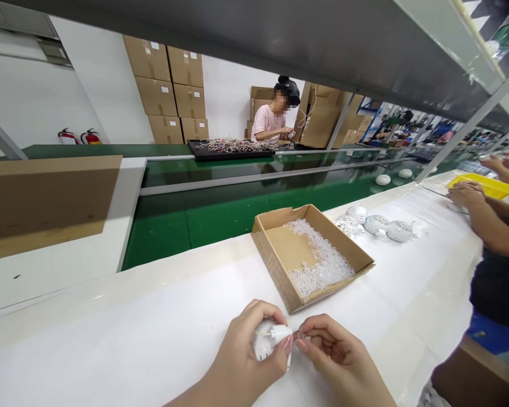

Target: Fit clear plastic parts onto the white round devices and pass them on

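My left hand (241,350) is closed around a rounded white plastic housing (261,342) with small slots and a raised white piece on top. Thin pale wire seems to show beside that piece. Close by on the right, the thumb and fingertips of my right hand (343,359) pinch something small at the housing's side; it is too small and covered to name. Just beyond both hands stands an open cardboard box (274,270), with many small clear plastic rings (322,268) heaped along its right side.
Several white perforated shells (377,224) lie right of the box on the white table (186,305). Behind runs a green conveyor (220,212) carrying white pieces (383,180). A co-worker (269,121) sits across, near a black tray (233,148) of wires. Another person's hands (466,195) work at right. A shelf (254,34) hangs overhead.
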Demonstrator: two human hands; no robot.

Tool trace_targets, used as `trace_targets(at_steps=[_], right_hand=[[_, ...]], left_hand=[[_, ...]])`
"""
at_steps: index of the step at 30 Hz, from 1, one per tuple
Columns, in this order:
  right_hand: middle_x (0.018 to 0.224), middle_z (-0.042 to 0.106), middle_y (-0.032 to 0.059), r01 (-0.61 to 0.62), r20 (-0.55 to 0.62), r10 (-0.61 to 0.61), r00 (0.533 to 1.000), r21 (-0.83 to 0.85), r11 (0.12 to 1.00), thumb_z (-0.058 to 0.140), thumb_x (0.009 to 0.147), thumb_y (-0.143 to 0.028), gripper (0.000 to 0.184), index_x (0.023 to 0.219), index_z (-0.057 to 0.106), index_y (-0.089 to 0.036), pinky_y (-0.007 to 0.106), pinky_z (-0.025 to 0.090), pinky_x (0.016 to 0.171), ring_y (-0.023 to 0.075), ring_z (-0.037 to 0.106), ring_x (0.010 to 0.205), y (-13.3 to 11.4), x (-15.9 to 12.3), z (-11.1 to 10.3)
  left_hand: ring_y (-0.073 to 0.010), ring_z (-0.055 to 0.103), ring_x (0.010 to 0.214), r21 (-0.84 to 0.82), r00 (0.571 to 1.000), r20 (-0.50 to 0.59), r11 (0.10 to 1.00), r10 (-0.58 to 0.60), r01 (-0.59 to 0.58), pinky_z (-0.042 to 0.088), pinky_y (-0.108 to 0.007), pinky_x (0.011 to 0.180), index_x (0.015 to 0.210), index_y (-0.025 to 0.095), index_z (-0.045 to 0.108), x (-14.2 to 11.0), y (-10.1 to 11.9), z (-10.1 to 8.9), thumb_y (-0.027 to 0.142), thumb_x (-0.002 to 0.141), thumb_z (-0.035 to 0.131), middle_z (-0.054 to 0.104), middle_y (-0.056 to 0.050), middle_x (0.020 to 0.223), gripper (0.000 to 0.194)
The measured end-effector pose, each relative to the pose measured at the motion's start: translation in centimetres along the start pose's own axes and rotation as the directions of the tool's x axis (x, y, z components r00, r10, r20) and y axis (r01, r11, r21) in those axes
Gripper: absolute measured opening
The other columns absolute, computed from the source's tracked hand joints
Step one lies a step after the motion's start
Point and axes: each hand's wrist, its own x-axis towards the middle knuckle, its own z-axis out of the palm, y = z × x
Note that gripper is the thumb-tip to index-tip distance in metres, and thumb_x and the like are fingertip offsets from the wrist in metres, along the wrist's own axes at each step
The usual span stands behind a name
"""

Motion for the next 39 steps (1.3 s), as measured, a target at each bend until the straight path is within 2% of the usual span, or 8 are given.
trace_targets(at_steps=[6, 12, 18, 24, 28, 32, 35, 39], right_hand=[[0.074, 0.07, -0.001, -0.068, -0.006, 0.069, 0.998, 0.088, 0.994, 0.081, 0.075, -0.04, 0.021, 0.083, 0.071, -0.023, 0.016, 0.044, 0.057, 0.0094, 0.06, 0.065, -0.2, -0.3, 0.0], [0.068, 0.068, -0.0024, -0.122, 0.108, 0.105, 0.989, 0.162, 0.979, 0.085, 0.072, -0.037, 0.02, 0.08, 0.073, -0.022, 0.017, 0.044, 0.063, 0.0084, 0.056, 0.064, 0.2, -0.4, 0.2], [0.07, 0.07, -0.0015, -0.106, 0.097, 0.083, 0.992, 0.262, 0.959, 0.086, 0.072, -0.034, 0.019, 0.08, 0.074, -0.022, 0.016, 0.045, 0.062, 0.0082, 0.059, 0.064, 0.8, -0.2, 0.9], [0.081, 0.074, 0.0004, -0.039, 0.031, 0.031, 0.999, 0.314, 0.949, 0.086, 0.07, -0.037, 0.017, 0.078, 0.076, -0.026, 0.018, 0.052, 0.071, 0.0126, 0.067, 0.076, 0.0, -0.6, 1.1], [0.081, 0.075, 0.0013, 0.046, -0.154, -0.013, 0.988, 0.213, 0.976, 0.085, 0.068, -0.045, 0.02, 0.074, 0.078, -0.027, 0.018, 0.053, 0.072, 0.0147, 0.067, 0.077, -1.7, -1.3, 2.1], [0.079, 0.076, 0.0021, 0.083, -0.305, -0.071, 0.95, 0.027, 0.996, 0.083, 0.068, -0.052, 0.023, 0.077, 0.08, -0.03, 0.02, 0.052, 0.065, 0.0159, 0.065, 0.072, -2.9, -1.8, 3.1], [0.087, 0.079, 0.0037, 0.12, -0.308, -0.117, 0.944, -0.008, 0.993, 0.08, 0.07, -0.055, 0.025, 0.08, 0.082, -0.033, 0.023, 0.056, 0.072, 0.0196, 0.069, 0.082, -3.2, -2.1, 3.6], [0.094, 0.08, 0.0037, 0.106, -0.273, -0.09, 0.958, 0.046, 0.993, 0.079, 0.071, -0.056, 0.026, 0.086, 0.083, -0.036, 0.026, 0.058, 0.079, 0.0206, 0.072, 0.087, -2.9, -2.3, 3.6]], left_hand=[[-0.0124, 0.05, 0.067, -0.286, 0.989, 0.094, 0.949, -0.113, 0.136, 0.039, -0.023, 0.063, 0.088, 0.02, 0.048, 0.2, 0.3, -0.2, 0.044, 0.09, 0.064, 0.063, -0.001, 0.081, 0.029], [-0.0128, 0.057, 0.075, -0.428, 0.987, 0.086, 0.889, -0.137, 0.161, 0.043, -0.021, 0.067, 0.087, 0.022, 0.045, 0.4, 0.5, -0.2, 0.047, 0.085, 0.072, 0.064, 0.001, 0.083, 0.037], [-0.0122, 0.056, 0.075, -0.406, 0.991, 0.068, 0.904, -0.112, 0.13, 0.043, -0.021, 0.066, 0.086, 0.022, 0.046, 0.4, 0.6, -0.1, 0.036, 0.087, 0.071, 0.063, 0.002, 0.083, 0.029], [-0.0149, 0.059, 0.082, -0.241, 0.996, 0.07, 0.968, -0.06, 0.076, 0.044, -0.024, 0.074, 0.092, 0.023, 0.049, 0.2, 0.7, -0.1, 0.031, 0.091, 0.064, 0.068, 0.0, 0.089, 0.017], [-0.0232, 0.064, 0.101, -0.097, 0.997, 0.077, 0.995, -0.008, 0.016, 0.047, -0.034, 0.087, 0.095, 0.023, 0.05, -0.3, 0.4, 0.0, 0.035, 0.09, 0.065, 0.07, -0.007, 0.109, 0.02], [-0.0257, 0.065, 0.105, 0.011, 0.99, 0.045, 0.99, 0.137, -0.137, 0.049, -0.038, 0.09, 0.095, 0.023, 0.053, -0.7, -0.4, 0.1, 0.038, 0.091, 0.065, 0.069, -0.009, 0.11, 0.019], [-0.023, 0.065, 0.108, -0.029, 0.981, 0.047, 0.982, 0.19, -0.189, 0.05, -0.036, 0.093, 0.099, 0.024, 0.055, -0.8, -0.9, 0.0, 0.037, 0.094, 0.064, 0.07, -0.007, 0.113, 0.016], [-0.0217, 0.065, 0.112, -0.044, 0.982, 0.049, 0.982, 0.183, -0.181, 0.051, -0.033, 0.095, 0.1, 0.025, 0.058, -0.7, -0.9, -0.1, 0.038, 0.093, 0.067, 0.071, -0.005, 0.116, 0.017]])
